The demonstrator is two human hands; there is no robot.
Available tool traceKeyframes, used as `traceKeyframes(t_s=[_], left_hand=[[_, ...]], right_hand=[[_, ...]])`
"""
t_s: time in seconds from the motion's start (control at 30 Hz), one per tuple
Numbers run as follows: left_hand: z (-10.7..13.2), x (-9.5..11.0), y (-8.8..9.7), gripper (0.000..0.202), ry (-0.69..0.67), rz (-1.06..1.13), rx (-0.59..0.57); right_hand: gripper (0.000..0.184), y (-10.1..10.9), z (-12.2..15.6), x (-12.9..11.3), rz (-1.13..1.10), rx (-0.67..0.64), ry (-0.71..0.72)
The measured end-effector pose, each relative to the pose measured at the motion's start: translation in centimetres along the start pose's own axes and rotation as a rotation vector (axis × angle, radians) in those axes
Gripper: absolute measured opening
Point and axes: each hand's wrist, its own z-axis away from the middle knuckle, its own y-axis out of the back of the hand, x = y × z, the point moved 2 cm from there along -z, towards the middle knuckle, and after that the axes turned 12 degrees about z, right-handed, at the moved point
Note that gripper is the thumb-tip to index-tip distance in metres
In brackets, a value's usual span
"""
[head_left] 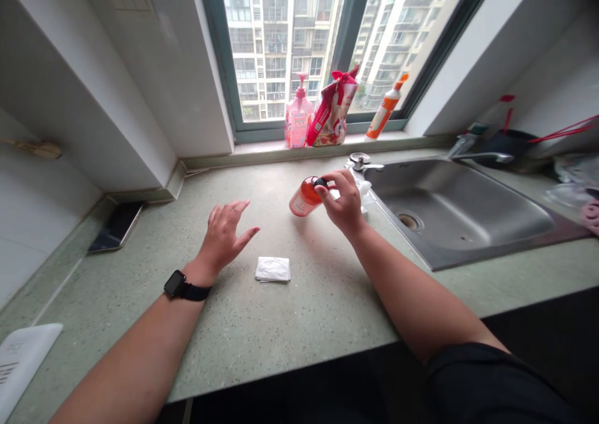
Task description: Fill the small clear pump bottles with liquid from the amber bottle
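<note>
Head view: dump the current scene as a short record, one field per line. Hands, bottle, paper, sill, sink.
right hand: grip on the dark cap of a red-orange bottle; hand at
bottle pose: tilted; counter contact unclear
left hand: open, holding nothing visible
paper: folded white paper on counter, between forearms
sill, left to right: pink pump bottle, red bag, orange-and-white bottle
sink: right of right hand

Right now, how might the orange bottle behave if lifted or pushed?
The orange bottle may swing, being tilted and gripped by the right hand at its black cap. Its rounded body would probably roll if laid down; its smooth-looking sides could slip.
</note>
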Motion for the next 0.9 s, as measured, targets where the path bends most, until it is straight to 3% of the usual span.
traceKeyframes(t_s=[0.3,0.67,0.9], left_hand=[[0.1,0.3,-0.3,0.057,-0.018,0.039,-0.067],[0.1,0.5,-0.4,0.054,0.001,0.074,-0.118],[0.1,0.5,-0.3,0.054,0.007,0.080,-0.134]], right_hand=[[0.045,2.1,-1.6,4.5,0.204,0.143,-0.079],[0.047,1.7,-1.0,6.5,0.477,0.081,-0.113],[0.046,1.3,-0.9,7.0,0.481,0.016,-0.148]])
